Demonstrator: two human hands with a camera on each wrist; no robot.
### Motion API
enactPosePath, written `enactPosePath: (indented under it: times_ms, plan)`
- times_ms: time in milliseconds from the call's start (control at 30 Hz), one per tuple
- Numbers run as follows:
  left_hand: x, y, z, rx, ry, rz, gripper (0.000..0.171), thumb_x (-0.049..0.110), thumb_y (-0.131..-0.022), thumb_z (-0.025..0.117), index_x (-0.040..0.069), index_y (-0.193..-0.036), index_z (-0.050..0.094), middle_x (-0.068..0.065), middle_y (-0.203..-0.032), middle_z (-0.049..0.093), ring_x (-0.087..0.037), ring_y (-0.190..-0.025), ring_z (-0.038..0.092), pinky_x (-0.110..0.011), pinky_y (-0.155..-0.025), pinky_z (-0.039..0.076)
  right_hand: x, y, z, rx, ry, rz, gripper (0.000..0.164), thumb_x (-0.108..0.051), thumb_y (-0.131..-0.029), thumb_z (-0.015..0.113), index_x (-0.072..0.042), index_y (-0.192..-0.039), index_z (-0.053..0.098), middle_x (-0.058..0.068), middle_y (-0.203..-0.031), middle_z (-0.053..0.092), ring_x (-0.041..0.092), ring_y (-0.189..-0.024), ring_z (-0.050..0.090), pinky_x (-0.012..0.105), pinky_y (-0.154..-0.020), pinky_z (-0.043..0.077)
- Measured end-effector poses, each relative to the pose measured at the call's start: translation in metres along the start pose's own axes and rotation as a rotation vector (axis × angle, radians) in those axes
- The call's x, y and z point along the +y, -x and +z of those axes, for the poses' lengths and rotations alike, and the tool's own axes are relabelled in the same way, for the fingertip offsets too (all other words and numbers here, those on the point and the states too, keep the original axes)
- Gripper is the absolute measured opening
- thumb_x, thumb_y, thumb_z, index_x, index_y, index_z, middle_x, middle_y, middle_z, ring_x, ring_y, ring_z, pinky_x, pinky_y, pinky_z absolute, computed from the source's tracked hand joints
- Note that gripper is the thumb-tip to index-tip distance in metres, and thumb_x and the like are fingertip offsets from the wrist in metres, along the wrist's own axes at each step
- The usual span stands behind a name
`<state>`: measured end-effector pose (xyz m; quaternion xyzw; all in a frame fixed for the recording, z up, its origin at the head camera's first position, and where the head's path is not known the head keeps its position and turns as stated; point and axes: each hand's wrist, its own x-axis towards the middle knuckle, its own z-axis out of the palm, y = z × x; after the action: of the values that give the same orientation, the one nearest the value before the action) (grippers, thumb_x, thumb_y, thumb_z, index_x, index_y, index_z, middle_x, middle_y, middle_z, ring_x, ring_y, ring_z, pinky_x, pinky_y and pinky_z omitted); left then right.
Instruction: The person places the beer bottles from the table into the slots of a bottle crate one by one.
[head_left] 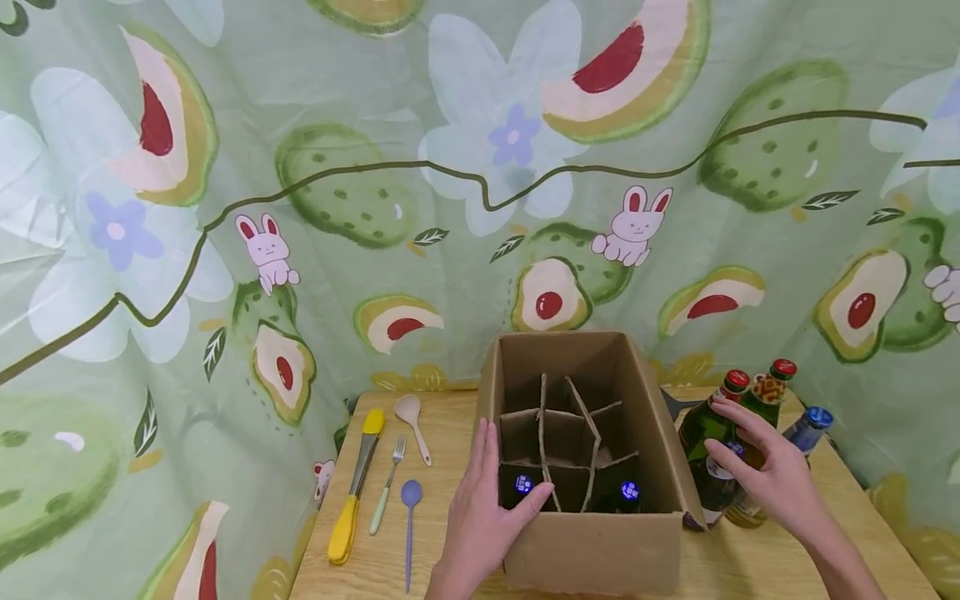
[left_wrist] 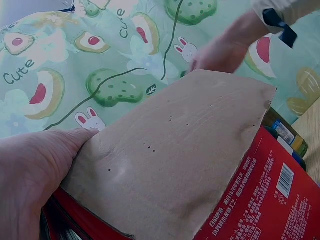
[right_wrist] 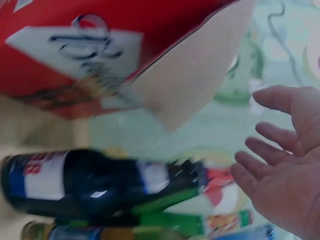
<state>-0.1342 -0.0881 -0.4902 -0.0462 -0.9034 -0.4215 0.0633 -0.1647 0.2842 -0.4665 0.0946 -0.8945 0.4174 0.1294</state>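
A cardboard box (head_left: 592, 554) with crossed dividers (head_left: 570, 425) stands open on the table. Two blue bottle caps (head_left: 629, 490) show in its nearest row, one in the left compartment and one in the right. My left hand (head_left: 483, 521) rests at the box's near left rim, fingers straight along the left wall, thumb over the opening. My right hand (head_left: 772, 475) is over the bottles right of the box, fingers spread and lightly bent, holding nothing. Under its fingers is a dark green bottle (head_left: 697, 429) with a red cap; in the right wrist view its fingertips overlap that cap.
Behind the right hand stand a second red-capped green bottle (head_left: 767, 393) and a blue-capped bottle (head_left: 810, 429). Left of the box lie yellow-ended tongs (head_left: 357, 483), a fork (head_left: 387, 486), a blue spoon (head_left: 410, 517) and a pale spoon (head_left: 414, 421). A patterned curtain (head_left: 450, 275) hangs behind the table.
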Motion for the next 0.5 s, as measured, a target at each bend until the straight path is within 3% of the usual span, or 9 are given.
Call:
enactPosePath:
  times_ms: [100, 167, 200, 233, 333, 500]
  plan:
    - [0.0, 0.001, -0.001, -0.002, -0.005, -0.007, 0.112, 0.081, -0.087, 0.06, 0.019, -0.169, 0.016, 0.009, -0.175, 0.005, -0.032, -0.155, 0.03, -0.064, -0.114, 0.037, 0.017, 0.003, 0.003, -0.021, 0.038, 0.077, 0.059, -0.025, -0.103, 0.069, -0.006, -0.155, 0.049, 0.027, -0.155, 0.047, 0.019, -0.137, 0.052, 0.0, -0.085, 0.037]
    - [-0.001, 0.001, -0.001, -0.001, -0.009, -0.008, 0.112, 0.082, -0.087, 0.06, 0.019, -0.169, 0.016, 0.009, -0.175, 0.006, -0.032, -0.155, 0.031, -0.064, -0.114, 0.038, 0.027, 0.006, 0.007, -0.043, 0.053, 0.135, 0.061, -0.029, -0.104, 0.067, -0.003, -0.155, 0.046, 0.03, -0.149, 0.052, 0.025, -0.12, 0.063, 0.006, -0.078, 0.043]
    - [-0.001, 0.001, -0.001, 0.0, -0.01, -0.006, 0.112, 0.081, -0.087, 0.06, 0.018, -0.169, 0.017, 0.008, -0.175, 0.006, -0.032, -0.154, 0.031, -0.063, -0.114, 0.038, 0.032, 0.007, 0.01, -0.046, 0.05, 0.154, 0.06, -0.029, -0.105, 0.066, -0.002, -0.155, 0.046, 0.032, -0.146, 0.054, 0.022, -0.111, 0.067, 0.008, -0.075, 0.045]
    - [-0.001, 0.001, -0.001, 0.002, -0.012, -0.004, 0.112, 0.081, -0.087, 0.06, 0.018, -0.169, 0.017, 0.008, -0.175, 0.006, -0.032, -0.154, 0.031, -0.063, -0.114, 0.038, 0.036, 0.009, 0.013, -0.043, 0.046, 0.168, 0.058, -0.028, -0.105, 0.066, 0.0, -0.153, 0.048, 0.032, -0.141, 0.058, 0.011, -0.102, 0.068, 0.01, -0.071, 0.047]
    - [-0.001, 0.001, 0.0, 0.004, -0.011, 0.006, 0.112, 0.081, -0.087, 0.06, 0.018, -0.169, 0.017, 0.007, -0.175, 0.007, -0.032, -0.154, 0.031, -0.063, -0.114, 0.038, 0.046, 0.012, 0.022, 0.014, 0.033, 0.205, 0.051, -0.025, -0.105, 0.067, 0.003, -0.145, 0.055, 0.032, -0.127, 0.067, -0.017, -0.086, 0.057, 0.014, -0.065, 0.051]
    - [-0.001, 0.0, 0.0, 0.004, -0.006, 0.013, 0.111, 0.08, -0.088, 0.06, 0.018, -0.169, 0.016, 0.006, -0.175, 0.007, -0.033, -0.154, 0.031, -0.065, -0.113, 0.037, 0.055, 0.015, 0.032, 0.133, -0.015, 0.373, 0.053, -0.035, -0.099, 0.074, 0.006, -0.131, 0.066, 0.018, -0.105, 0.078, -0.017, -0.077, 0.057, 0.014, -0.061, 0.052]
